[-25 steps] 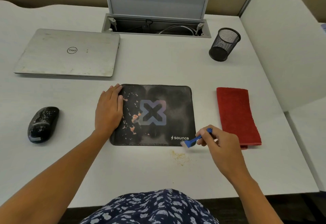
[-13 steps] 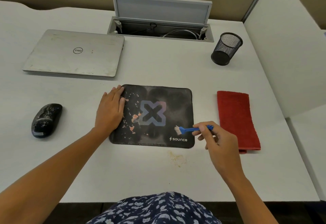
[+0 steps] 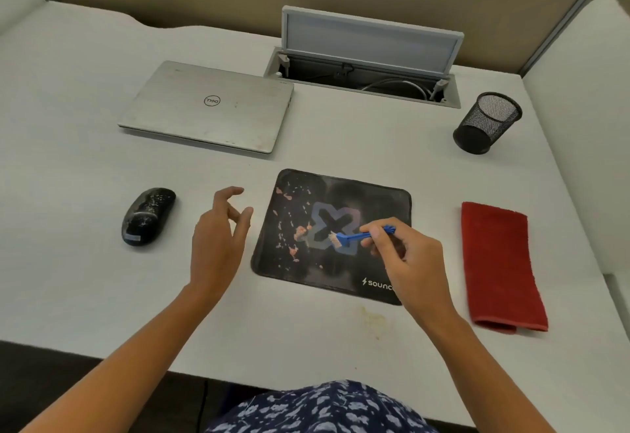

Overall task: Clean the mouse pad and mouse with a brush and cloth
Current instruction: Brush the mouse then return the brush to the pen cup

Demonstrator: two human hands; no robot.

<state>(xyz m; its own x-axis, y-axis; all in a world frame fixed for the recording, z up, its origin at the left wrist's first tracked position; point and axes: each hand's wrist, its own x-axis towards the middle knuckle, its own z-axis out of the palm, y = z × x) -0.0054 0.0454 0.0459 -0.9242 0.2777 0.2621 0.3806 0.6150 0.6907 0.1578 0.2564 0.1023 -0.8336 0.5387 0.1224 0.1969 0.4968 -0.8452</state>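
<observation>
Your right hand (image 3: 409,255) has the blue brush (image 3: 361,236) pinched in a narrow grip at the handle end, bristles down near the middle of the mouse pad (image 3: 341,200), over its logo. Your left hand (image 3: 218,238) hangs open and wide just beside the pad's left edge, touching nothing.

That is the main risk: with nothing pinning the pad, a firm stroke could drag it across the desk (image 3: 85,166) or curl an edge. The orange-pink debris (image 3: 300,233) lies thick on the left half, just left of the bristles; a hard flick toward you would likely scatter it onto the desk, where a faint yellowish smear (image 3: 375,318) already marks the front edge, or into your lap. A sweep to the left could send crumbs toward the mouse (image 3: 148,216), which sits well apart on the left and is itself speckled with pale spots, not yet cleaned. The folded red cloth (image 3: 501,262) lies untouched to the right of the pad; keep the debris off it.

The black mesh pen cup (image 3: 487,124) at the back right appears empty. The open cable hatch (image 3: 361,81) behind it holds cords and a plug fitting; loose grit flung far could fall in.
</observation>
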